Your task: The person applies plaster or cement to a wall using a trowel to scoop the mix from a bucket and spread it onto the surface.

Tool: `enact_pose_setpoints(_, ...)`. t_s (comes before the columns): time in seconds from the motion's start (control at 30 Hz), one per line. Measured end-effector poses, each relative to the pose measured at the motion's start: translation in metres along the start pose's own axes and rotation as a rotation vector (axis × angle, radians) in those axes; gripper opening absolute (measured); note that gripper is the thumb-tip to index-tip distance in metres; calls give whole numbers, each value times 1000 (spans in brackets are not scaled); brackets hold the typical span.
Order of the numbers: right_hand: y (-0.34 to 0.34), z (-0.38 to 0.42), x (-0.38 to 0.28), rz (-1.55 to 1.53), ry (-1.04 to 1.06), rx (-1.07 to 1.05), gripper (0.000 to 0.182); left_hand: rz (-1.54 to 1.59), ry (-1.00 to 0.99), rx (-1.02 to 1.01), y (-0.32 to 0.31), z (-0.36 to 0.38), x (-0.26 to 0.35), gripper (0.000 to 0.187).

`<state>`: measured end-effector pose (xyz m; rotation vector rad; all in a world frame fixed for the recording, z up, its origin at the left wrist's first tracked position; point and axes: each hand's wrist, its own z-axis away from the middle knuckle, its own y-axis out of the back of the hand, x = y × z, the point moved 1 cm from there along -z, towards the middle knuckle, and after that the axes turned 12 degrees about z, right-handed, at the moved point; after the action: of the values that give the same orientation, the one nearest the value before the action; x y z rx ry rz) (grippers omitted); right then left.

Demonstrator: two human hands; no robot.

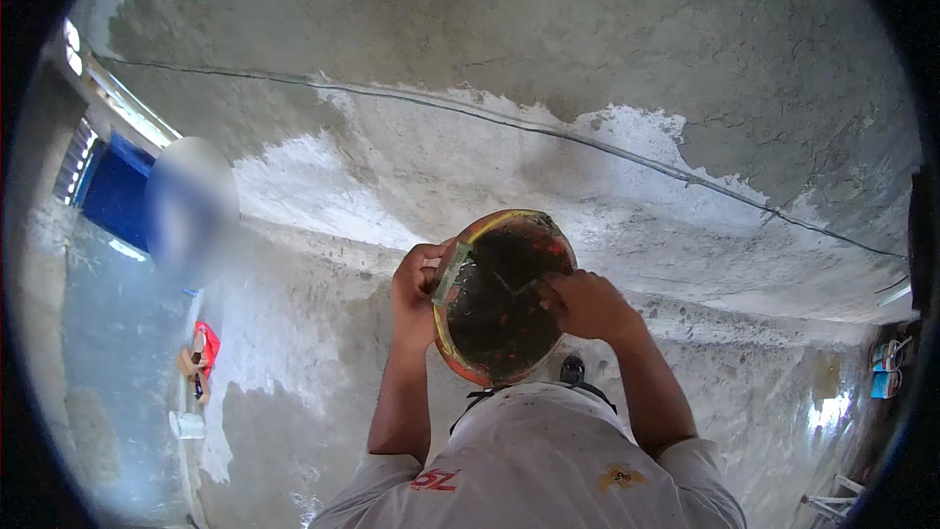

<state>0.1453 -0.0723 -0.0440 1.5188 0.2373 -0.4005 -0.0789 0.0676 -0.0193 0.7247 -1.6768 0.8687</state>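
A round basin [499,328] with a worn red and yellow rim is held in front of my body, its inside coated with a dark, wet-looking mix. My left hand [416,279] is closed at the basin's left rim, fingers curled by a pale green strip [451,274] that lies along the edge. Over the right side of the basin, my right hand [587,304] is closed, its fingertips reaching inside the rim. A thin light line shows in the mix near those fingers; what they grip is hidden.
Ahead stands a wall [587,29] with grey plaster above bare whitish patches. A cable [470,110] runs across it. At left are a blurred patch [191,211], a blue panel [116,191] and a red item [208,345]. A dark shoe [573,368] shows below the basin.
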Motion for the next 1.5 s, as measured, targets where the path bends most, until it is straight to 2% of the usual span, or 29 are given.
enact_pose_setpoints(0.17,-51,-5,7,-142,10,130,28,-50,-24,-14,-6,-3,-2,47)
enact_pose_setpoints(0.23,-56,-8,0,-279,142,165,26,-93,-48,-37,-6,-5,-3,47)
enact_pose_setpoints(0.27,-55,-12,0,-289,144,175,26,-65,-32,-28,-5,-6,-3,47)
enact_pose_setpoints(0.33,-54,-21,-1,-247,250,-16,22,-111,-11,37,-1,-6,-6,46)
enact_pose_setpoints(0.47,-52,-41,-3,-231,397,-74,21,-210,-40,49,14,-5,-7,47)
enact_pose_setpoints(0.53,-48,-46,-3,-236,501,-235,25,-238,-7,83,22,-4,-7,45)
enact_pose_setpoints(0.57,-44,-51,-1,-233,498,-231,25,-236,-10,78,22,-6,-5,45)
enact_pose_setpoints(0.63,-45,-52,0,-409,476,-478,29,-236,45,83,21,1,-1,45)
enact_pose_setpoints(0.67,-48,-51,6,-399,466,-476,29,-197,102,90,23,0,-2,47)
enact_pose_setpoints(0.73,-52,-48,31,-677,231,-647,33,-138,45,98,27,3,-13,48)
enact_pose_setpoints(0.77,-44,-45,42,-648,226,-631,33,-87,-3,118,28,0,-18,49)
enact_pose_setpoints(0.8,-42,-36,52,-767,147,-638,35,-107,80,168,31,0,-19,51)
enact_pose_setpoints(0.83,-39,-29,63,-878,71,-637,37,-87,58,166,30,-1,-19,51)
enact_pose_setpoints(0.87,-44,-18,74,-852,71,-629,37,-33,93,195,27,0,-15,51)
enact_pose_setpoints(0.93,-52,0,99,-1237,-6,-448,39,102,95,235,24,-2,-20,51)
enact_pose_setpoints(1.07,-19,31,116,-1427,72,-374,50,188,19,200,-2,-9,-10,48)
enact_pose_setpoints(1.17,7,48,120,-1354,13,-199,52,119,21,217,-21,-13,0,45)
enact_pose_setpoints(1.23,33,49,125,-1444,221,-225,54,185,-58,207,-21,-19,-14,43)
enact_pose_setpoints(1.33,110,67,92,-1294,223,-25,48,122,-107,191,-25,-26,-24,39)
enact_pose_setpoints(1.37,135,70,83,-1273,234,14,47,62,-202,189,-25,-28,-31,31)
enact_pose_setpoints(1.43,186,74,49,-1088,216,322,46,16,-310,182,-25,-30,-39,24)
enact_pose_setpoints(1.5,231,72,18,-986,195,543,42,-307,-235,278,-24,-25,-45,19)
